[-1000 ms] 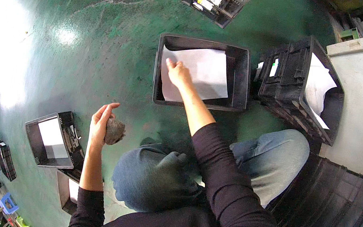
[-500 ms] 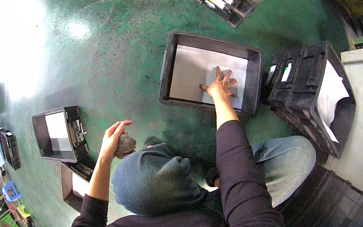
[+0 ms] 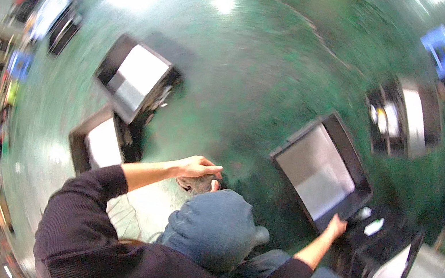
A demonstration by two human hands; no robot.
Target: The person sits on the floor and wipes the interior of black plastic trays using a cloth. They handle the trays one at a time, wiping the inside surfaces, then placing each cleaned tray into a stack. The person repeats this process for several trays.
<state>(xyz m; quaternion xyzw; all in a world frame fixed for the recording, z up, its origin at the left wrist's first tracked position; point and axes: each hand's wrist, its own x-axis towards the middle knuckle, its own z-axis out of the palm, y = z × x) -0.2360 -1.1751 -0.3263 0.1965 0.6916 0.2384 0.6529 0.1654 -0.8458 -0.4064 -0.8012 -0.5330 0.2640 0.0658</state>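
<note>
My left hand (image 3: 198,169) is closed around a crumpled grey wad (image 3: 202,185) that looks like cloth, just left of my blue-jeaned knee. My right hand (image 3: 335,226) grips the near rim of a black plastic crate (image 3: 352,155) on the floor, its fingers partly hidden and blurred. White sheeting (image 3: 318,174) lines the bottom of this crate, with a shadow across part of it.
Stacked black crates (image 3: 379,236) stand right of my right hand, white paper in the top one. Farther right is another black crate (image 3: 383,115). Two paper-lined crates (image 3: 111,63) sit left on the green floor (image 3: 231,82). A blue stool (image 3: 441,51) stands far right.
My right hand has gone from the white sheeting inside the crate to its near rim. The view has swung left, and my left arm now bends across in front of me with the grey wad.
</note>
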